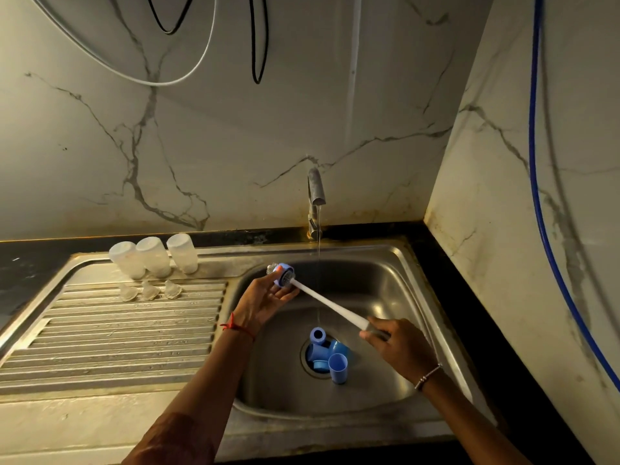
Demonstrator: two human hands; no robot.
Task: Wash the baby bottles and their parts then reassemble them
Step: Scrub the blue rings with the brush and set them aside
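While your left hand (268,297) pinches the blue ring (284,276) over the sink's (375,283) far-left corner, your right hand (399,344) grips the brush (328,305) threaded through it, so drips fall inside. Washed bottles (154,255) drain upside down along the drainboard's (134,330) far edge; caps (327,354) wait at the drain.

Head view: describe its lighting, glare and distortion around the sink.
Head view: dim, warm yellowish light; soft glare on the sink rim and drainboard; wide-angle distortion bends the blue hose and the wall corner; the clear teats look small and soft; the left hand, blue ring and brush read clearly.
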